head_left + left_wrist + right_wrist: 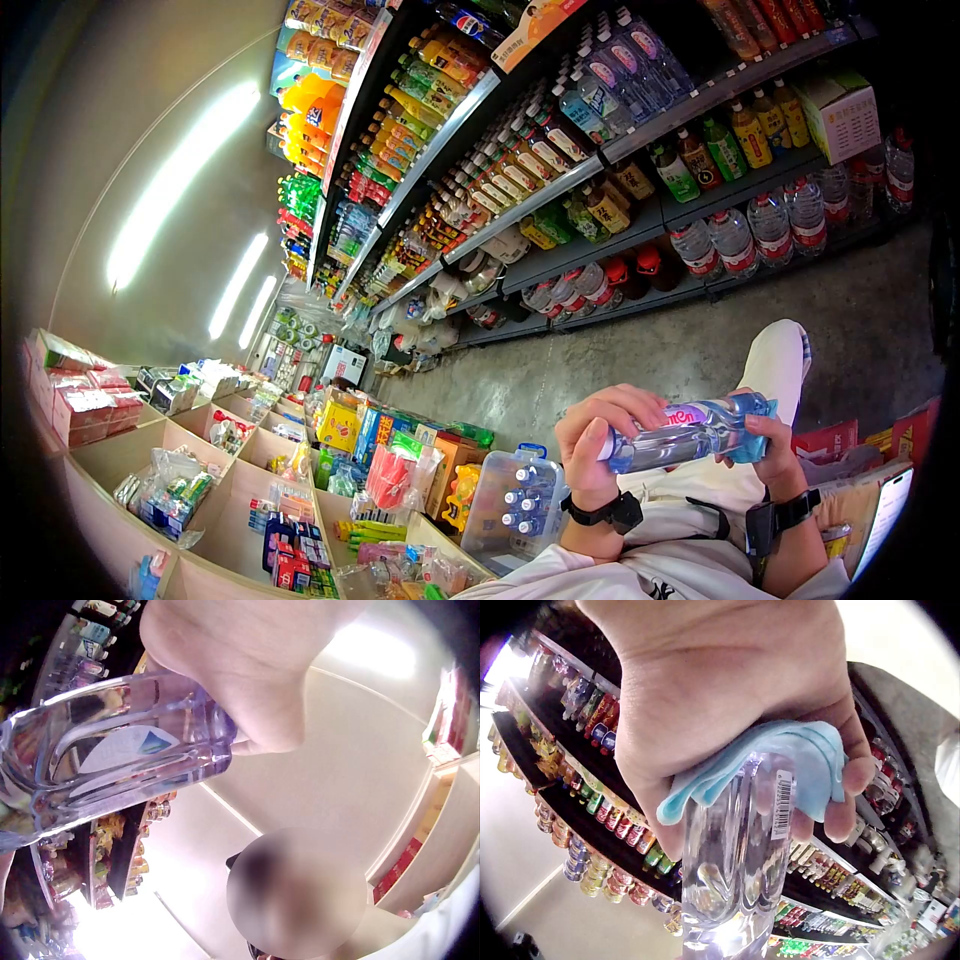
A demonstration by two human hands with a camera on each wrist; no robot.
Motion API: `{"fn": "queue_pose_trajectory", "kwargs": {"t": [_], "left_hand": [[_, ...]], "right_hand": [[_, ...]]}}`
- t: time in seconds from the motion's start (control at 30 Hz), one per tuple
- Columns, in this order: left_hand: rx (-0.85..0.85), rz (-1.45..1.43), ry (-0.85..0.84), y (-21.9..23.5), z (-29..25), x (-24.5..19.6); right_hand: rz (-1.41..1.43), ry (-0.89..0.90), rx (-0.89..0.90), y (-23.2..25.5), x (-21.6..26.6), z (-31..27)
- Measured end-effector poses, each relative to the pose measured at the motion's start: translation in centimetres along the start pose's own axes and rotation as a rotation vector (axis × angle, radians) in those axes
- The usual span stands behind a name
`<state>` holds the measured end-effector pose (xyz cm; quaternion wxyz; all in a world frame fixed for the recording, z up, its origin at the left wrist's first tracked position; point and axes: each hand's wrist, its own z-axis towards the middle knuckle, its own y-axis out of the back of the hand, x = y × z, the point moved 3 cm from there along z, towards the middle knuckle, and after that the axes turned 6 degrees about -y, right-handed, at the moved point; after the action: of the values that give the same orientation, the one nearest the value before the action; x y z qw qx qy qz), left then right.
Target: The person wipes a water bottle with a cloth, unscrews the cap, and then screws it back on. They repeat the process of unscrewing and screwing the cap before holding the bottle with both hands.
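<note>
In the head view a clear plastic water bottle [665, 442] with a pink-lettered label lies nearly level above the lap, between both hands. The left hand [598, 430] grips its left end, fingers curled over the top. At the other end the right hand [775, 455] holds a folded light blue cloth [752, 425] against the bottle. The right wrist view shows that cloth [810, 769] draped round the bottle end, fingers curled about it, beside a barcode sticker [781, 804]. In the left wrist view the bottle [112, 761] runs out leftward from under the palm.
Shelves [640, 130] packed with drink bottles stand ahead, over a grey floor [500, 385]. At the left is a wooden compartment counter [240, 490] with packaged goods. A clear plastic bin [490, 470] of small bottles sits near the left forearm. Cartons [830, 440] lie at the right.
</note>
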<state>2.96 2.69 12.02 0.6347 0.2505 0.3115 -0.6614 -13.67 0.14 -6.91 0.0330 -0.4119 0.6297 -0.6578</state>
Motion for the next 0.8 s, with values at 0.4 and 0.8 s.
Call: {"fn": "queue_pose_trajectory", "kwargs": {"t": [0.4,0.8], "left_hand": [[-0.002,0.107,0.009,-0.18,0.14,-0.23],[0.029,0.078,0.031,0.42,0.06,0.22]], "right_hand": [[-0.011,0.011,-0.004,-0.31,0.22,-0.15],[-0.008,0.011,-0.015,-0.22,0.21,-0.15]]}}
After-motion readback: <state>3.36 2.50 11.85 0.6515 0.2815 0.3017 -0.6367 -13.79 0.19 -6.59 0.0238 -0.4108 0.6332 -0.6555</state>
